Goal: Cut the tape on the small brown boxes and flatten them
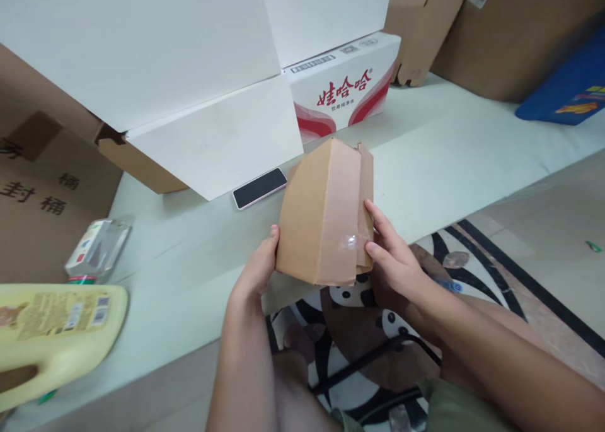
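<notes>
A small brown cardboard box (312,214) is held tilted between my two hands, over the near edge of the pale table. My left hand (258,265) grips its left side, the thumb along the edge and the other fingers hidden behind. On the right side, my right hand (394,252) holds the box with thumb and forefinger by a flap. Shiny clear tape (348,241) runs over the side facing me. Just behind the box, a phone (259,188) with a dark screen lies flat on the table.
White cartons (212,142) and a red-and-white water carton (347,91) stand at the back. To the left are a yellow jug (61,337), a clear bottle (99,249) lying down and a large brown carton (47,186). A blue container (567,85) stands at far right.
</notes>
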